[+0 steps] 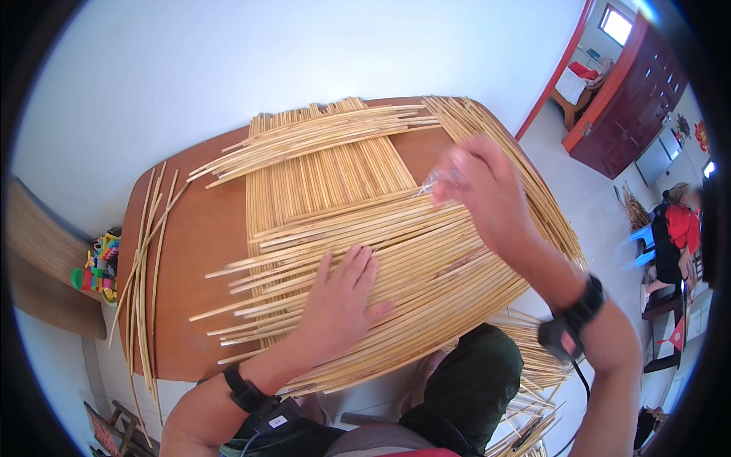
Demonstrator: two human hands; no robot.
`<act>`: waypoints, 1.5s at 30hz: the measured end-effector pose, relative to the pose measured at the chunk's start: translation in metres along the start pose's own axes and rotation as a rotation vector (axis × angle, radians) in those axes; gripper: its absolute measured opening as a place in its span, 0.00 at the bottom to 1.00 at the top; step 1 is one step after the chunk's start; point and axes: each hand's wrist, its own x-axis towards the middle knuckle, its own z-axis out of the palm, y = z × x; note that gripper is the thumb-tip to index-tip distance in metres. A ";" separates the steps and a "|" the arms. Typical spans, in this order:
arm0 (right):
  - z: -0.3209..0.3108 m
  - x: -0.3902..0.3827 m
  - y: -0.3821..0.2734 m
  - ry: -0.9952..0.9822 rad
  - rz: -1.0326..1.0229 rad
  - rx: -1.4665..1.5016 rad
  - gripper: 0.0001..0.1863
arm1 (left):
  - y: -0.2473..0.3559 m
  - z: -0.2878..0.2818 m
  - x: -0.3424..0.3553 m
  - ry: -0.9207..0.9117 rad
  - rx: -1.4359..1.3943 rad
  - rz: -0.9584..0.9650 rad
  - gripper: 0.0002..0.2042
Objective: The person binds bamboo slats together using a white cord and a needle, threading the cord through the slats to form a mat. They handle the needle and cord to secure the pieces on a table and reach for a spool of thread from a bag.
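Observation:
My left hand (340, 298) lies flat, fingers stretched out, on a wide layer of pale yellow reed stalks (426, 270). These stalks run crosswise, side by side, and overhang the table's near edge. Over their far edge my right hand (485, 179) is raised, slightly blurred, with its fingers curled round a small clear, shiny, plastic-like thing (449, 180); its kind cannot be made out. Beneath the layer and beyond it lies a panel of upright stalks (320, 183), set close together. A loose row of stalks (304, 145) rests across that panel's far part.
The brown table (198, 266) stands against a white wall. Loose stalks (145, 282) lie at its left, a long bundle (533, 190) along its right. More stalks (533, 343) are below on the right. Another person (680, 228) sits at far right, near a dark red door (628, 91).

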 end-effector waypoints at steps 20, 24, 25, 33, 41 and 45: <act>0.057 -0.098 0.042 0.090 0.345 0.047 0.17 | -0.046 -0.026 0.036 0.059 -0.021 -0.043 0.07; 0.067 -0.090 0.066 0.140 0.298 -0.041 0.11 | -0.047 -0.028 0.048 -0.032 -0.045 -0.050 0.09; 0.068 -0.089 0.069 0.168 0.354 -0.046 0.11 | -0.046 -0.027 0.050 -0.047 -0.044 -0.044 0.09; 0.064 -0.070 0.087 0.148 0.457 -0.082 0.09 | -0.048 -0.022 0.055 -0.074 0.036 0.048 0.06; 0.065 -0.068 0.105 0.196 0.491 -0.042 0.07 | -0.047 -0.036 0.060 -0.178 -0.094 -0.066 0.06; 0.066 -0.068 0.102 0.216 0.554 -0.001 0.06 | -0.050 -0.033 0.057 -0.152 -0.338 -0.143 0.08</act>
